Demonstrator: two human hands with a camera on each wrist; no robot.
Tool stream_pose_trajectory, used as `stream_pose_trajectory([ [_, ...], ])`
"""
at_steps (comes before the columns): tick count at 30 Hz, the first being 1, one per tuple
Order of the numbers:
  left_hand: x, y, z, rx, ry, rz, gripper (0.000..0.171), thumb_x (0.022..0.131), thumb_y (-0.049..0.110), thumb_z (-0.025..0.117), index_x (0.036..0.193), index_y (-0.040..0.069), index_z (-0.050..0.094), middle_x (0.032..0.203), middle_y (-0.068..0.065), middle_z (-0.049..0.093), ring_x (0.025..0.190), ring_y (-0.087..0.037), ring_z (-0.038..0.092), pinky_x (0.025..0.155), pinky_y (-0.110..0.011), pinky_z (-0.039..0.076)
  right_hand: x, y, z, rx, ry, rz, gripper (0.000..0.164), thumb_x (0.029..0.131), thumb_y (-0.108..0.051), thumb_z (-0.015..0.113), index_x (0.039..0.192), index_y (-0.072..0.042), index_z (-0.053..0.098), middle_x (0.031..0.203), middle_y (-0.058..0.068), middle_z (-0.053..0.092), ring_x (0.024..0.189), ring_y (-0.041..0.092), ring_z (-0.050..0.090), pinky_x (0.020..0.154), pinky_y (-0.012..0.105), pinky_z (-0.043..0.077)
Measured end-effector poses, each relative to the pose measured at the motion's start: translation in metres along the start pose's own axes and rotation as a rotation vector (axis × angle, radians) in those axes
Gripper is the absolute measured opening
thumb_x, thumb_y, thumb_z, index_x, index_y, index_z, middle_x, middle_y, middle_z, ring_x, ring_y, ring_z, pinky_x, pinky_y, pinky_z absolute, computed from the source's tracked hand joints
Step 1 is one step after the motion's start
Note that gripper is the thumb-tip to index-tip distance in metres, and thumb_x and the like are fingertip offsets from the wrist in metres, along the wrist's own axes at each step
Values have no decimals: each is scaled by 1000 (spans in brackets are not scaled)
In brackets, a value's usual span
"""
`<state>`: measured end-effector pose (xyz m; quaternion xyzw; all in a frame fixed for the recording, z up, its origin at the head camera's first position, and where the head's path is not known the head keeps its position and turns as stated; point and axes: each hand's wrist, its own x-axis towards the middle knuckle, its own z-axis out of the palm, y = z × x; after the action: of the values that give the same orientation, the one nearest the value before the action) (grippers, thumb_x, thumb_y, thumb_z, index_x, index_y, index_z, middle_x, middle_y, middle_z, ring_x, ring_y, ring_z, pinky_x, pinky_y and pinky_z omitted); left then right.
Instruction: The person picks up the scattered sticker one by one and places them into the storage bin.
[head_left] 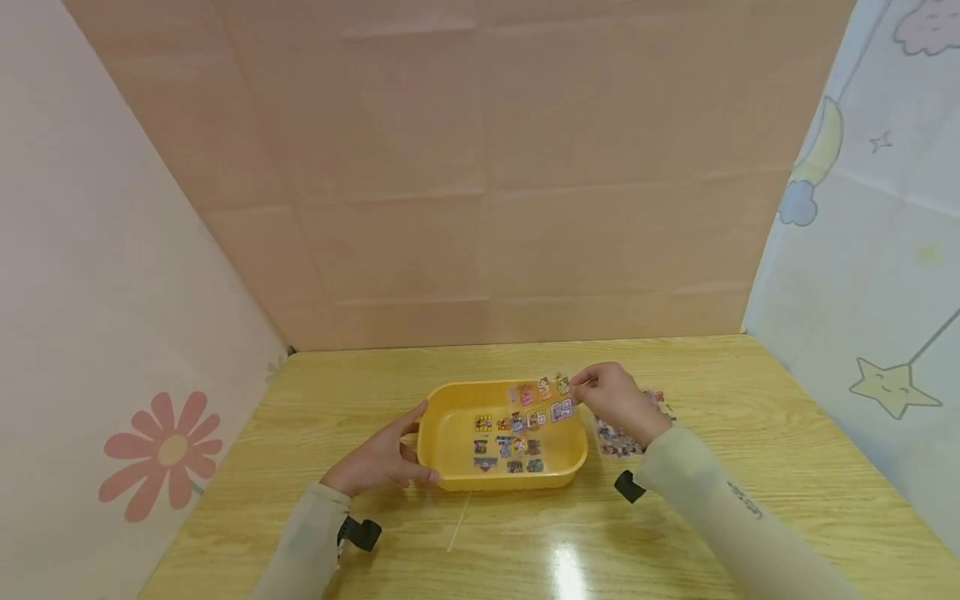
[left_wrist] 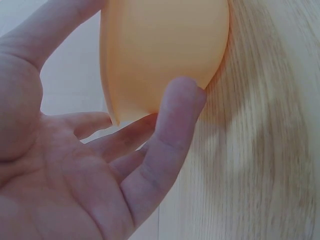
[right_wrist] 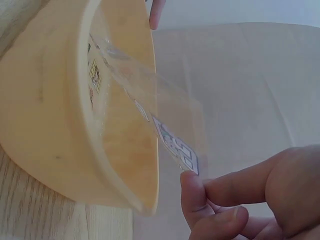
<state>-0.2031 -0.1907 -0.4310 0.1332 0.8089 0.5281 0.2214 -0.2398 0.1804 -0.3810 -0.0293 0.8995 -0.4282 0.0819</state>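
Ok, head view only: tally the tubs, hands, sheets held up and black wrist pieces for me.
Tub: 1
Hands: 2 (left hand, right hand)
Held sheet: 1
Black wrist pieces: 2 (left piece, right piece)
Total: 6

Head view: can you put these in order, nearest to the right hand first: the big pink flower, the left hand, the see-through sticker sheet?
1. See-through sticker sheet: pinched by the right hand.
2. Left hand: at the left end of the yellow tub.
3. Big pink flower: on the left wall.
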Motion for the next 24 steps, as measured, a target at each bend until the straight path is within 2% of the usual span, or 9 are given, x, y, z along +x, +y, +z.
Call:
stream_pose_trajectory([
  [3, 1, 0, 0, 2, 0, -4, 120, 77, 20, 89, 163, 23, 5, 159, -23, 28, 87, -22, 70, 65, -36, 55, 1, -3, 4, -15, -8, -9, 23, 99, -14, 57, 115, 0, 67, 99, 9, 72, 96, 28, 66, 75, 40, 54],
  [10, 0, 0, -1, 0, 0, -1, 119, 77, 20, 88, 163, 24, 6, 159, -23, 29, 88, -22, 70, 65, -36, 55, 8, -9, 16, -13, -46, -1, 23, 96, -11, 59, 116, 0, 62, 94, 9, 72, 84, 26, 66, 64, 35, 51],
  [20, -1, -1, -1, -28, -12, 12, 119, 78, 18, 88, 163, 22, 4, 158, -25, 28, 89, -24, 70, 66, -37, 55, 12, -11, 31, -49, -81, -23, 23, 96, -8, 59, 117, 0, 58, 85, 6, 71, 61, 17, 55, 53, 29, 40],
  [24, -1, -2, 0, -26, -15, 20, 119, 78, 18, 88, 163, 22, 5, 158, -25, 28, 89, -23, 71, 65, -36, 55, 11, -12, 35, -91, -78, -27, 23, 94, -7, 60, 116, 1, 58, 83, 5, 70, 60, 17, 54, 54, 30, 41],
])
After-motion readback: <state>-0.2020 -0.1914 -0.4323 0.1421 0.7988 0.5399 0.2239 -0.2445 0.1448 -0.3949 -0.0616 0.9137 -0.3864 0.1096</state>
